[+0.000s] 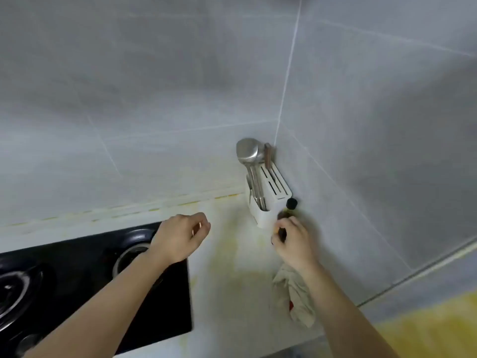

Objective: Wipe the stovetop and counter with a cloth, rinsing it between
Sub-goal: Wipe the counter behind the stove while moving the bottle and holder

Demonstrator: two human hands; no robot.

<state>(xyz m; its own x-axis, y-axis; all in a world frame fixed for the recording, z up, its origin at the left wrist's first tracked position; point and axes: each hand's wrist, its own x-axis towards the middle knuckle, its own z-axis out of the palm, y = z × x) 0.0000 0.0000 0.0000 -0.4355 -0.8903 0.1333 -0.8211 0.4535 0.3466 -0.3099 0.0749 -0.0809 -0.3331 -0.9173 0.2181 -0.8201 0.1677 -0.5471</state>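
My right hand is closed around a small dark bottle with a black cap, right beside the white utensil holder in the counter's back corner. A crumpled beige cloth with a red patch shows below my right wrist; whether the hand holds it or it lies on the counter is unclear. My left hand hovers over the pale counter at the far right edge of the black stovetop, fingers loosely curled and holding nothing. Yellowish stains streak the counter between my hands.
The white utensil holder stands against the tiled corner with a steel ladle and a wooden-handled tool in it. Two burners sit on the stovetop at left. Grey tiled walls close in behind and to the right.
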